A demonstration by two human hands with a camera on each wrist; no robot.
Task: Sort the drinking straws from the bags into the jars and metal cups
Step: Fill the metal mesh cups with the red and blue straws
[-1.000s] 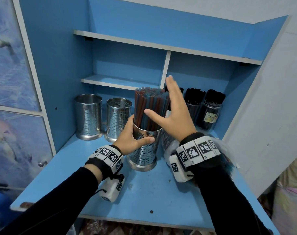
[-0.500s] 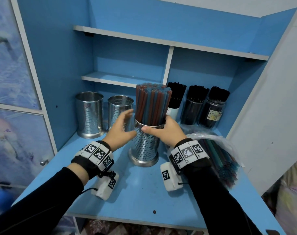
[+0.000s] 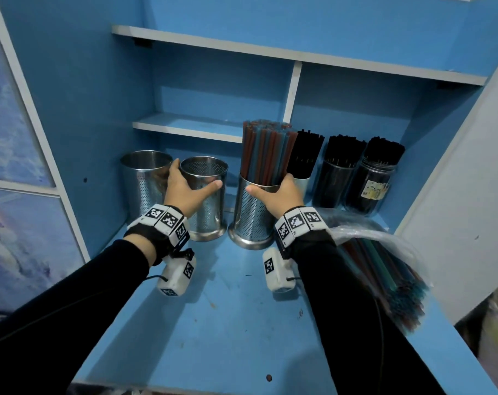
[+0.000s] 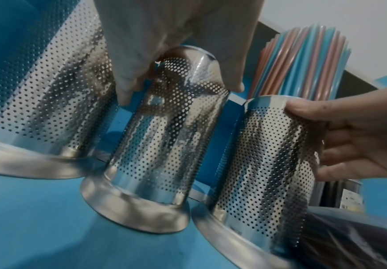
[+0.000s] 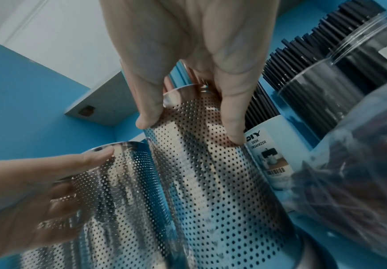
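3 perforated metal cups stood upright in a row on the blue tabletop (image 3: 213, 323): the left cup (image 3: 143, 181) and middle cup (image 3: 206, 206) held no straws, and the right cup (image 3: 252, 215) was packed with red and blue straws (image 3: 266, 152) standing on end. Behind and to the right, a white holder (image 3: 301, 185) and 2 clear jars (image 3: 353, 181) held black straws (image 3: 344, 148). A clear bag of coloured straws (image 3: 384, 269) lay flat at the right edge.

Dim, bluish, even light; wide-angle edges bend, wrist views blur.
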